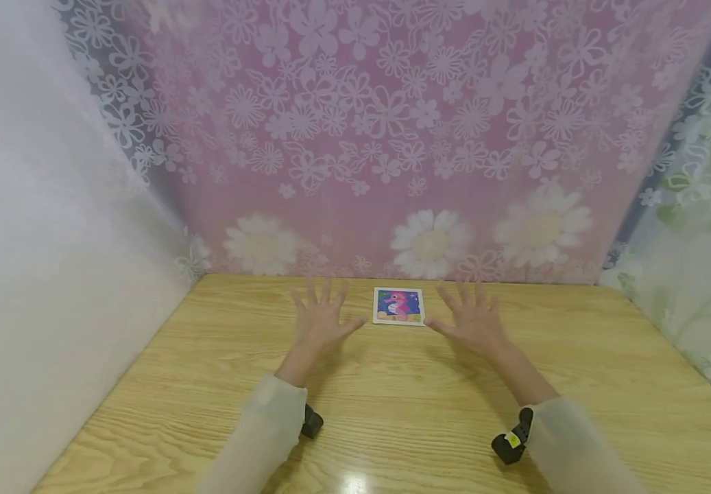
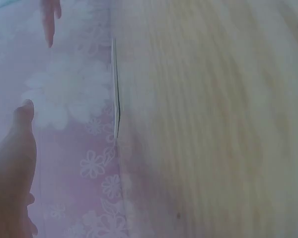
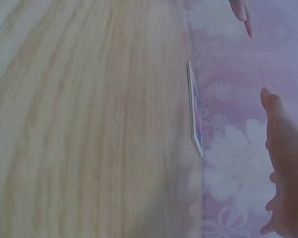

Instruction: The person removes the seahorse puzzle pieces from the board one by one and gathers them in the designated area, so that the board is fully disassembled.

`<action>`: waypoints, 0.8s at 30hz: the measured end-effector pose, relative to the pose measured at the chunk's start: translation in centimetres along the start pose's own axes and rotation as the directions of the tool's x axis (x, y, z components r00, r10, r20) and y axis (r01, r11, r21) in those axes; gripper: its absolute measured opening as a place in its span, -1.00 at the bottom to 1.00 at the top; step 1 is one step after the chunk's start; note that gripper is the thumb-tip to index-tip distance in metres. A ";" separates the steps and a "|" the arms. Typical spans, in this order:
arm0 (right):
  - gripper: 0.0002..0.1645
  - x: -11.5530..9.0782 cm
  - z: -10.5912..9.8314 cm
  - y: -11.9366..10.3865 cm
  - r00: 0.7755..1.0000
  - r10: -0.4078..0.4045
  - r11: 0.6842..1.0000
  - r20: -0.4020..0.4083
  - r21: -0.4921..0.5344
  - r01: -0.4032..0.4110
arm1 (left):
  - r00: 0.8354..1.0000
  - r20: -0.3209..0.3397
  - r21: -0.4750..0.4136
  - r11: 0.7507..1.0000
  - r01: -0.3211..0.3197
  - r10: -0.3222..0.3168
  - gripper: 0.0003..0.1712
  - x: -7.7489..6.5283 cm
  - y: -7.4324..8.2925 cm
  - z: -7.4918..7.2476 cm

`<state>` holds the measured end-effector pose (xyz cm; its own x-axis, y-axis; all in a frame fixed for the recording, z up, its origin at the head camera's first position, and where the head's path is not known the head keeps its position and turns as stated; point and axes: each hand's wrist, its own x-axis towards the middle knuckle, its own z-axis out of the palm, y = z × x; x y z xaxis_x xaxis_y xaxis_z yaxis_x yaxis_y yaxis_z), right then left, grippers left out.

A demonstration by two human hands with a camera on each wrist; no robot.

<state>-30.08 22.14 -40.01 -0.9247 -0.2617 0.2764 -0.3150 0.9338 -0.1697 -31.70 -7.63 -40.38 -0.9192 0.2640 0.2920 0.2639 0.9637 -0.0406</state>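
Note:
A square picture puzzle (image 1: 398, 306) with a pink seahorse on blue and a white border lies flat near the back of the table. To its left my left hand (image 1: 321, 321) hovers above the wood, fingers spread and holding nothing. My right hand (image 1: 474, 322) hovers on the other side, also spread, its thumb near the square's lower right corner in the head view. Both wrist views show the square edge-on as a thin slab (image 2: 116, 94), (image 3: 194, 114), apart from the thumbs. Only part of each hand appears there.
The wood-grain table (image 1: 386, 405) meets a pink floral curtain (image 1: 355, 137) right behind the square. A white sheet (image 1: 71, 206) hangs at the left and a floral curtain (image 1: 701, 226) at the right. Black wrist cameras (image 1: 312, 421) sit by the sleeves.

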 end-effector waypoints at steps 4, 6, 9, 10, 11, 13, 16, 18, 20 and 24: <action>-0.06 0.2 1.1 -0.3 1.000 0.004 0.999 -0.002 0.054 -0.004 | 1.000 0.016 -0.030 1.000 -0.003 0.004 0.01 0.4 0.6 0.8; -0.06 0.3 1.7 -0.5 1.000 0.003 0.997 -0.009 0.072 -0.002 | 1.000 0.013 -0.045 0.999 -0.001 0.002 0.01 0.6 0.9 1.1; -0.05 0.5 2.5 -0.6 1.000 0.007 0.996 -0.016 0.085 -0.006 | 1.000 0.007 -0.090 0.996 -0.003 0.004 0.01 0.9 1.5 1.5; -0.04 0.6 2.7 -0.6 1.000 0.011 0.996 -0.016 0.094 -0.010 | 1.000 0.007 -0.098 0.995 -0.007 0.008 0.01 1.0 1.6 1.6; -0.04 0.6 3.0 -0.5 1.000 0.016 0.995 -0.013 0.102 -0.014 | 1.000 0.008 -0.112 0.994 -0.013 0.014 0.00 1.0 1.8 1.8; -0.04 0.7 3.5 -0.6 1.000 0.028 0.992 0.000 0.122 -0.028 | 1.000 0.012 -0.144 0.989 -0.023 0.024 -0.01 1.2 2.1 2.3; -0.05 0.9 4.2 -0.6 0.999 0.038 0.988 0.005 0.153 -0.039 | 0.999 0.016 -0.186 0.982 -0.034 0.038 -0.04 1.4 2.3 3.0; -0.05 1.2 4.6 -0.6 0.999 0.040 0.986 -0.001 0.164 -0.039 | 0.999 0.014 -0.208 0.978 -0.038 0.041 -0.05 1.6 2.3 3.5; -0.05 1.6 5.1 -0.5 0.999 0.034 0.983 -0.010 0.182 -0.032 | 0.999 0.012 -0.243 0.969 -0.042 0.046 -0.06 1.7 2.3 3.9; -0.06 2.3 6.2 -0.3 1.000 0.020 0.977 -0.006 0.212 -0.018 | 0.998 0.010 -0.311 0.949 -0.051 0.057 -0.08 2.2 2.2 4.7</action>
<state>-33.43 19.80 -45.17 -0.9295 -0.2420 0.2784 -0.3364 0.8654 -0.3712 -34.48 -4.71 -44.33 -0.9055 0.3193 0.2796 0.3885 0.8888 0.2432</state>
